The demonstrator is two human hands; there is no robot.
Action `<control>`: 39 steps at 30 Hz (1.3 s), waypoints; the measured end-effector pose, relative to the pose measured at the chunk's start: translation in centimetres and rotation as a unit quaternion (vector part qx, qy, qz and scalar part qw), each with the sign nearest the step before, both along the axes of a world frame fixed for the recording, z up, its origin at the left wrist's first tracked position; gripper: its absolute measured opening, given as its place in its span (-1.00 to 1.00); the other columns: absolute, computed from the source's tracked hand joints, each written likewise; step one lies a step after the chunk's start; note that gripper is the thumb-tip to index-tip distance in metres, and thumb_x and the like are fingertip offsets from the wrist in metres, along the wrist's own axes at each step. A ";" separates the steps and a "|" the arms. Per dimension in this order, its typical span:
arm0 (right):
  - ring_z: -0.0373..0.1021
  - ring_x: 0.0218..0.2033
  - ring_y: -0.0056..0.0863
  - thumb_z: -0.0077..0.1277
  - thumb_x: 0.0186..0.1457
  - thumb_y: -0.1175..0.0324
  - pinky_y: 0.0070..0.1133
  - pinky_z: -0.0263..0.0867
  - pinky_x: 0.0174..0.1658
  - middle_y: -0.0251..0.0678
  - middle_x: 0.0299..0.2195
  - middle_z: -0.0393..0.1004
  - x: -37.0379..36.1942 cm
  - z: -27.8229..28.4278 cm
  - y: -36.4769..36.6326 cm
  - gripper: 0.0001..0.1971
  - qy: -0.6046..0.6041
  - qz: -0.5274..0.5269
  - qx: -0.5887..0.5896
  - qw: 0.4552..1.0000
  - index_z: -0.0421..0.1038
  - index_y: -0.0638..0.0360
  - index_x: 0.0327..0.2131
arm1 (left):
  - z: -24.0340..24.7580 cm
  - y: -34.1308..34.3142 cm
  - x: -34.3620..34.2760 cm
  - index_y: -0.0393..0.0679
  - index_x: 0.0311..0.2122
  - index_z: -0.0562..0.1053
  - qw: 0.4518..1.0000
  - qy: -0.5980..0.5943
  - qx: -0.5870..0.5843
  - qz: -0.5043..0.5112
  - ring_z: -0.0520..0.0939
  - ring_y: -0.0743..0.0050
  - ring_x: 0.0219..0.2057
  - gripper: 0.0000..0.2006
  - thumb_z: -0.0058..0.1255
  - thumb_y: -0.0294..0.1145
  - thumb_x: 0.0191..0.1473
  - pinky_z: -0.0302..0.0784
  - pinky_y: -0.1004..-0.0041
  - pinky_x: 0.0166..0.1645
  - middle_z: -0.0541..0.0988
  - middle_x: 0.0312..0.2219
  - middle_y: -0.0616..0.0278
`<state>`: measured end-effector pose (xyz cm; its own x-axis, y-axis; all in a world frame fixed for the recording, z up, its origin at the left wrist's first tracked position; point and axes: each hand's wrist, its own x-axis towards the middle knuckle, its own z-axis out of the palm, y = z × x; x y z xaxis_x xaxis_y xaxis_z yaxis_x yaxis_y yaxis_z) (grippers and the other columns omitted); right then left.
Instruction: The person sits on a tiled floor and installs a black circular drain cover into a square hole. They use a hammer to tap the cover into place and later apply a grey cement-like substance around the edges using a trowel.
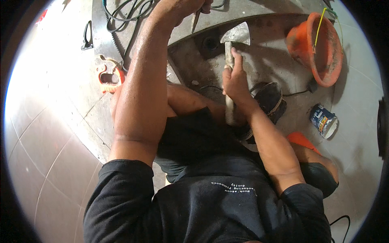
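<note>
My right hand point(237, 83) is wrapped round the pale, worn handle of a hatchet point(239, 34), thumb and fingers closed on it. Its broad grey blade points away from me, and the handle's butt hangs down over my leg. At the top edge my left hand point(184, 9) is partly cut off by the picture, fingers closed on a narrow pointed chisel point(195, 21). The chisel's tip points down toward the stone-like slab in front of me. Blade and tip are apart from each other.
An orange bucket point(335, 52) lies tipped at the right, near a small dark blue can point(324, 120). On the left lies a handsaw point(108, 77) with an orange handle, beside loops of black cable point(121, 18). A dark sandal point(269, 97) is by my right arm.
</note>
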<state>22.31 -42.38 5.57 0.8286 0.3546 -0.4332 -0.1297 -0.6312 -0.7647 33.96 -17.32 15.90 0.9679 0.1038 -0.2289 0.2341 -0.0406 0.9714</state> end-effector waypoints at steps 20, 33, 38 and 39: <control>0.37 -0.60 -0.56 -0.20 0.35 0.23 -0.52 0.35 -0.58 -0.30 -0.48 0.38 1.5 7.6 -6.3 -0.55 0.095 -0.120 -0.025 0.988 0.17 0.23 0.21 | -21.0 -8.2 -0.4 -0.15 0.20 0.41 0.948 0.026 0.204 -0.242 0.59 0.31 -0.06 -0.40 0.07 0.10 0.23 0.44 0.27 0.11 0.63 -0.05 0.05; 0.33 -0.64 -0.69 -0.24 0.34 0.35 -0.64 0.31 -0.69 -0.33 -0.46 0.38 6.0 10.5 -5.4 -0.43 0.032 -0.163 0.092 0.982 -0.04 0.02 0.38 | -18.8 -8.3 -0.5 -0.17 0.00 0.50 0.936 0.094 0.220 -0.259 0.55 0.32 -0.27 -0.42 -0.08 0.22 0.28 0.45 0.21 -0.09 0.60 -0.34 0.16; 0.31 -0.66 -0.70 -0.23 0.36 0.33 -0.64 0.29 -0.70 -0.38 -0.53 0.33 7.9 7.2 -6.2 -0.48 -0.078 -0.038 -0.026 0.996 0.03 -0.08 0.35 | -19.0 -8.2 0.4 -0.21 0.03 0.48 0.920 0.179 0.180 -0.300 0.57 0.24 -0.22 -0.40 -0.09 0.21 0.28 0.45 0.20 -0.04 0.62 -0.30 0.10; 0.30 -0.66 -0.70 -0.22 0.35 0.34 -0.65 0.27 -0.70 -0.39 -0.54 0.33 8.0 8.4 -5.7 -0.51 -0.013 0.005 -0.054 0.998 0.08 -0.10 0.33 | -19.1 -8.1 0.5 -0.22 0.05 0.47 0.918 0.188 0.180 -0.301 0.58 0.22 -0.19 -0.39 -0.10 0.21 0.29 0.45 0.20 -0.01 0.63 -0.26 0.07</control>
<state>30.30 -48.07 13.94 0.8370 0.3147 -0.4476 -0.1037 -0.7119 -0.6946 34.45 -25.42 -3.21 0.7352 -0.2885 -0.6134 0.3794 -0.5747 0.7251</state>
